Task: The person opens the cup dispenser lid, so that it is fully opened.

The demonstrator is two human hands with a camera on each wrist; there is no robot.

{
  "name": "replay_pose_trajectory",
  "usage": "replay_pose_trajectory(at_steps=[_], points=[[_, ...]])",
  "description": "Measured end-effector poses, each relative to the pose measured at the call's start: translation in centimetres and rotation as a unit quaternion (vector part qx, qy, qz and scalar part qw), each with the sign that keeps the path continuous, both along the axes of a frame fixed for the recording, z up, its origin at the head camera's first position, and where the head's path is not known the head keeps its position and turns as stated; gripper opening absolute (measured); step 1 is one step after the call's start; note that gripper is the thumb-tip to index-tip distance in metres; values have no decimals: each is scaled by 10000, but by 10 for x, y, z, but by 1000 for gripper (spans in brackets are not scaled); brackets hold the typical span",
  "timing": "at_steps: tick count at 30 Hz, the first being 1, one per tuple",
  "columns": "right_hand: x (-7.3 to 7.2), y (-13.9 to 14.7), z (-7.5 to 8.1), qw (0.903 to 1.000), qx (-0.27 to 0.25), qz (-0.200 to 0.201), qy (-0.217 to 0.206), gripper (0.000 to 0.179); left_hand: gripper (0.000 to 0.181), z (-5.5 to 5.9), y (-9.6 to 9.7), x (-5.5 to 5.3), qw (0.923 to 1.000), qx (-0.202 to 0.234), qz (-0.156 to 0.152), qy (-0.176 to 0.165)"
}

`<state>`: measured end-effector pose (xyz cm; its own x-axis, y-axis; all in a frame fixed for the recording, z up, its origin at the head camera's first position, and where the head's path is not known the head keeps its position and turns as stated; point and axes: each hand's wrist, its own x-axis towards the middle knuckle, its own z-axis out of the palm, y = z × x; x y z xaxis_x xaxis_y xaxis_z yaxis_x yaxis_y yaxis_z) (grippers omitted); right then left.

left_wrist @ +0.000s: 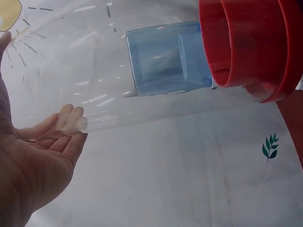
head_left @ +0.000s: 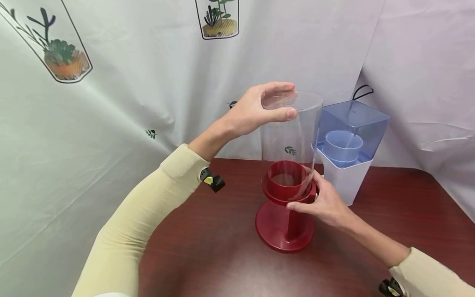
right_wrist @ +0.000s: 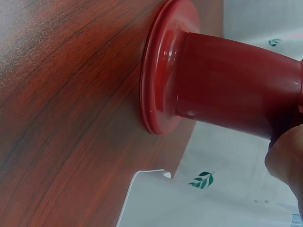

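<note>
A tall clear plastic cylinder (head_left: pixel 280 142) stands upright over the red collar of a round-footed stand (head_left: pixel 269 229). My left hand (head_left: pixel 252 108) holds the cylinder near its top rim, thumb on the near side and fingers beyond. In the left wrist view, the cylinder's lower end surrounds the red inner ring (left_wrist: pixel 215 42). Lower down, my right hand (head_left: pixel 328 204) grips the stand at its collar, the thumb across the front and the other fingers partly hidden behind. The right wrist view shows the stand's column (right_wrist: pixel 232 82) and its foot flat on the table.
Behind the right hand is a white container (head_left: pixel 343 181) with a translucent blue top (head_left: pixel 356 113) and a black loop above it. The dark red wooden table (head_left: pixel 208 231) runs back to a white curtain (head_left: pixel 130 82) printed with plants, which also hangs at the left and right.
</note>
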<state>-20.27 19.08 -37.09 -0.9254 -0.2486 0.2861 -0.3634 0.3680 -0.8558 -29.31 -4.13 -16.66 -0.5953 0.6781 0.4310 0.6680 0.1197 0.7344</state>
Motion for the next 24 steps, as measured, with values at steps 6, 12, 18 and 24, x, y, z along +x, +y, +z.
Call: replay_pose_trajectory(at_steps=[6,12,18,24], points=[[1,1,0,10000,-45,20,10,98,75,0,-4,6,9997,54,-239,83],[-1,1,-1,9999,26,19,101,97,76,2,-8,12,9993,108,-352,79],[-2,1,-2,9998,-58,77,168,94,76,8,-10,11,9994,18,-354,14],[-1,3,-2,9997,-48,61,212,91,73,13,-5,2,9991,106,-267,-317]])
